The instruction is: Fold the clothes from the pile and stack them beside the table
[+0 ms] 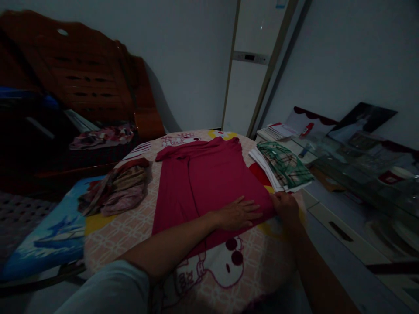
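Note:
A dark pink long-sleeved top (216,174) lies spread over a round table covered with a patterned cloth (255,270). My left hand (237,213) rests flat on the top near its lower right part, fingers spread. At the garment's right corner, my right hand (284,207) pinches the edge of the fabric between thumb and fingers. Just beyond that hand sits a folded green plaid garment (284,163) on top of white folded cloth (262,163). A crumpled heap of brownish-red clothes (122,189) lies at the table's left side.
To the left stand a carved wooden chair (85,78) with cloth on its seat and a blue picture-printed stool or panel (59,231). A glass-topped cabinet (347,165) with a paper cup (394,175) borders the right. A tall white air conditioner (247,83) stands behind.

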`<state>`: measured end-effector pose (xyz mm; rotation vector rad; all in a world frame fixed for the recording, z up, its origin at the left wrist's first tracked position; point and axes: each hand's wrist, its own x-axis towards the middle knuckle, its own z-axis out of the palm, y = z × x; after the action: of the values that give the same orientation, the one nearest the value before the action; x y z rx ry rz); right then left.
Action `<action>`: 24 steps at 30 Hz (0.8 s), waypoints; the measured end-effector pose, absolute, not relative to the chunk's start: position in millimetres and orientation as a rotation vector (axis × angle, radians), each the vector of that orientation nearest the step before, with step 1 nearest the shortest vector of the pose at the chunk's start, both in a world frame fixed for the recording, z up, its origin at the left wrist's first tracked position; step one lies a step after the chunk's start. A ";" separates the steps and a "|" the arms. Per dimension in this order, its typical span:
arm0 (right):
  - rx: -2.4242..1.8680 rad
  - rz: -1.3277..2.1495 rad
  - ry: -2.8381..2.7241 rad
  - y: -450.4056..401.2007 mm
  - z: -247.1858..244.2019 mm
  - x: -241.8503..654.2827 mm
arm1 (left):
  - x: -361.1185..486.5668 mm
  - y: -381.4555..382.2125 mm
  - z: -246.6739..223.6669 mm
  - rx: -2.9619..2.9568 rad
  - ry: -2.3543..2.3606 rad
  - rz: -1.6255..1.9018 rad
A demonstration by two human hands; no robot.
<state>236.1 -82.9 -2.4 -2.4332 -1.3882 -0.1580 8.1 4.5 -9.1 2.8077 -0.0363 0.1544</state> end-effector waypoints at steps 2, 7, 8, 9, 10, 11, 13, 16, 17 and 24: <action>-2.442 -0.177 -1.357 -81.4 -4.7 235.7 | 7.9 4.4 -9.4 2.812 -0.038 0.154; -2.349 -0.112 -1.238 -79.7 -8.4 237.1 | 6.3 3.6 -6.7 2.819 -0.042 0.164; -2.309 -0.134 -1.196 -79.7 -9.4 237.5 | 6.0 3.6 -6.2 2.817 -0.045 0.160; -2.267 -0.157 -1.158 -79.9 -10.7 237.9 | 5.8 3.5 -5.7 2.814 -0.047 0.150; -2.231 -0.177 -1.128 -80.3 -12.3 238.5 | 5.5 3.6 -5.3 2.807 -0.046 0.138; -2.205 -0.193 -1.107 -80.8 -14.1 239.3 | 5.3 3.6 -4.8 2.796 -0.045 0.127; -2.184 -0.219 -1.094 -82.1 -17.8 241.6 | 4.9 3.4 -3.9 2.758 -0.050 0.111; -2.198 -0.250 -1.099 -84.3 -21.9 245.5 | 4.2 2.3 -2.2 2.649 -0.074 0.148; -2.205 -0.257 -1.107 -85.0 -22.4 246.6 | 4.0 1.7 -1.4 2.607 -0.084 0.179; -2.308 -0.324 -1.088 -87.8 -18.6 249.7 | 3.1 0.8 6.6 2.482 -0.047 0.319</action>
<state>249.7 -87.8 -18.6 -2.3084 -1.0879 -0.3237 3.1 0.8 6.6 2.4817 -0.0474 0.3190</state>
